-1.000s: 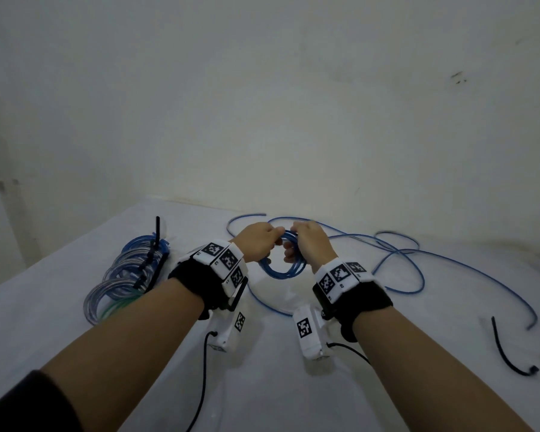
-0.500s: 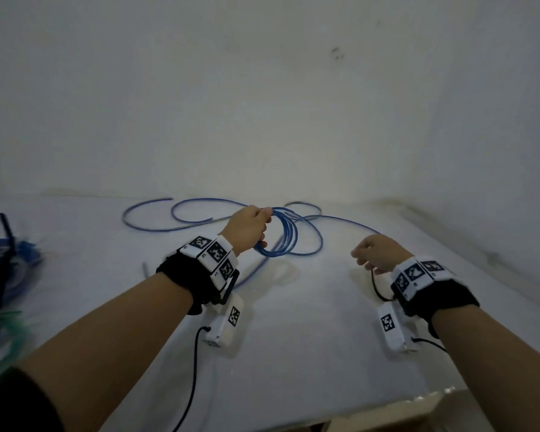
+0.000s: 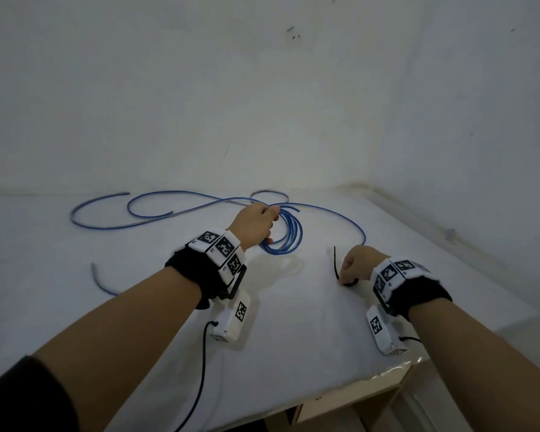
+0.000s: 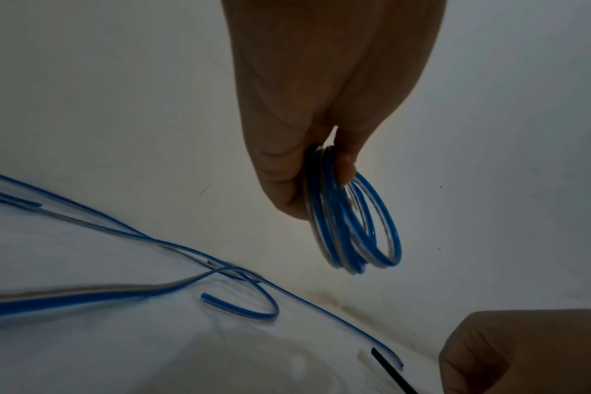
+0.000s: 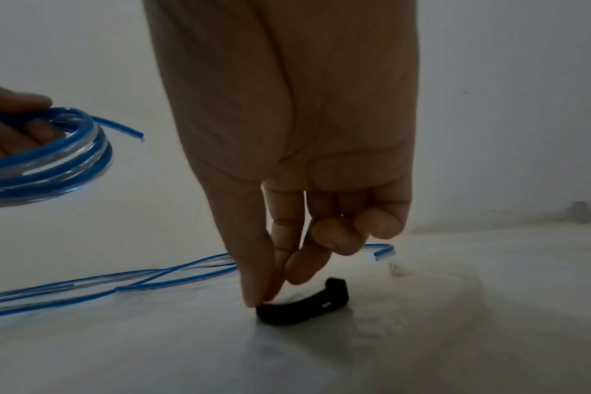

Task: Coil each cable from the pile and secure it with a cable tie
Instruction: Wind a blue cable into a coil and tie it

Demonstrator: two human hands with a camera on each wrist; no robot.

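1. The desk [image 3: 278, 353] carried loose blue cable [image 3: 181, 210] trailing toward the wall.
2. The left hand [image 3: 253, 224] gripped the coil [image 3: 289, 235] above the desk, fingers curled round its top strands; the cable looked light and springy, so it likely needs holding where the loops bunch.
3. The right hand [image 3: 356, 263] pinched the tie [image 5: 304, 306] on the desk near its head; thin, flexible and probably slippery.
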